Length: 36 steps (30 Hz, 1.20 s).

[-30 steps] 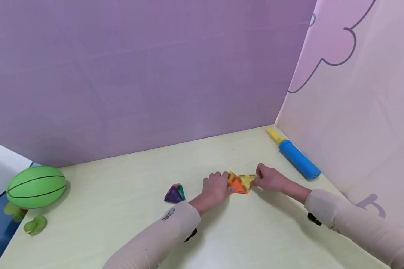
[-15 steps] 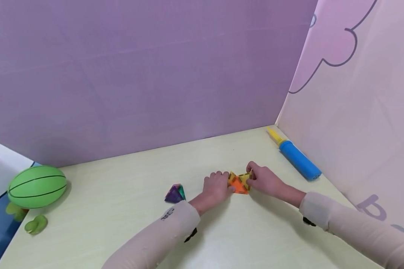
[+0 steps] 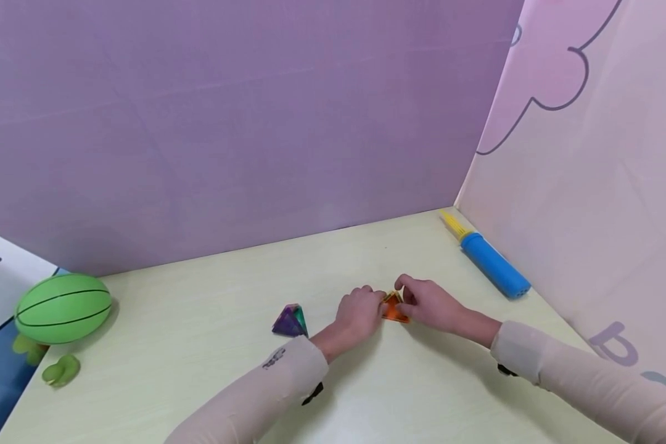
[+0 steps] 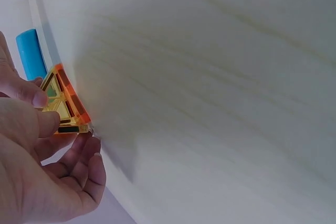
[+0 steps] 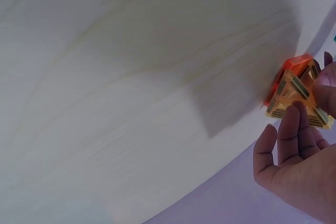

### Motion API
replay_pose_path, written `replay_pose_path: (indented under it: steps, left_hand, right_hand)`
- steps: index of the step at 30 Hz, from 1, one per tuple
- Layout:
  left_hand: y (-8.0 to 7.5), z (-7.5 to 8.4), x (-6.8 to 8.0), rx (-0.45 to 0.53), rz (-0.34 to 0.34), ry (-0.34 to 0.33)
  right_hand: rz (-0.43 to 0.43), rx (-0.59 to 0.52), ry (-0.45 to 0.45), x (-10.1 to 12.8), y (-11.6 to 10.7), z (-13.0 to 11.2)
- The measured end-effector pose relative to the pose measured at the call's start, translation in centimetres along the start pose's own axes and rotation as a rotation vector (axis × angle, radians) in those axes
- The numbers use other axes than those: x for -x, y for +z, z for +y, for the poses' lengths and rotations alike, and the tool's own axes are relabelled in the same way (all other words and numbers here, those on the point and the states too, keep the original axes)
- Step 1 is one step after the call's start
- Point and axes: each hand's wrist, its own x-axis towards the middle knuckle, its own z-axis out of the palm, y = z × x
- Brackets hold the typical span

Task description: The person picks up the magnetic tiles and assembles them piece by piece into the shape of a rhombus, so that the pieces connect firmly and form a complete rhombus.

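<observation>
Orange and yellow triangular magnetic tiles [image 3: 395, 308] stand folded together into a small pyramid between the two hands on the table. My left hand [image 3: 359, 314] holds them from the left; in the left wrist view its thumb lies on a yellow tile [image 4: 62, 109] beside an orange edge. From the other side my right hand [image 3: 430, 303] pinches the yellow side, and in the right wrist view its fingertips touch the yellow tile [image 5: 296, 95]. The hands partly hide the tiles. Left of the left hand sits a purple and green tile pyramid [image 3: 290, 320].
A blue pump with a yellow nozzle [image 3: 494, 265] lies at the right near the wall. On the far left are a green ball-shaped balloon [image 3: 63, 308] and a small green toy [image 3: 61, 370]. A purple wall [image 3: 227, 123] borders the table's [image 3: 200, 345] back.
My right hand has moved left toward the left hand, folding the yellow tile up against the orange one. The left hand has stayed nearly in place.
</observation>
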Motion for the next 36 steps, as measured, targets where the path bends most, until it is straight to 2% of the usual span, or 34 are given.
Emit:
replay_pose_path:
  steps: [4,7,10,12,16,19,22,24,26,28,30,36]
  left_hand:
    - [-0.1,0.0,0.1,0.016,-0.014,0.003]
    - [-0.5,0.0,0.4,0.018,-0.025,0.004]
    - [-2.0,-0.3,1.4,0.027,-0.033,0.005]
    - [-3.9,-0.9,2.5,0.054,-0.039,0.016]
    - [-8.6,-3.8,5.1,0.167,-0.03,0.019]
    - [-10.5,-7.6,6.7,0.216,-0.007,0.009]
    - [-10.3,-11.6,8.0,0.201,-0.029,-0.009]
    - [-9.4,-13.7,8.6,0.197,-0.087,-0.029]
    - [-8.4,-15.2,9.2,0.206,-0.15,-0.054]
    - [-7.4,-16.2,9.5,0.227,-0.19,-0.067]
    - [-6.6,-16.8,9.6,0.243,-0.202,-0.061]
    - [-5.1,-17.7,9.2,0.235,-0.171,-0.008]
  right_hand:
    - [-0.018,-0.013,-0.021,0.1,-0.2,0.1]
    - [-0.072,-0.042,-0.038,0.1,-0.8,0.5]
    - [-0.155,-0.095,-0.033,0.0,-1.8,1.1]
    - [-0.194,-0.119,-0.036,-0.1,-2.7,1.6]
    - [-0.212,-0.098,-0.098,-0.3,-4.2,2.4]
    - [-0.25,-0.077,-0.148,-0.6,-4.4,2.7]
    - [-0.318,-0.078,-0.17,-0.8,-4.1,2.9]
    - [-0.349,-0.077,-0.17,-0.8,-3.8,2.8]
    - [-0.357,-0.073,-0.173,-0.8,-3.4,2.6]
    - [-0.349,-0.055,-0.17,-0.8,-3.0,2.3]
    - [-0.335,-0.025,-0.154,-0.8,-2.7,2.0]
    - [-0.281,0.064,-0.127,-1.0,-1.6,0.6]
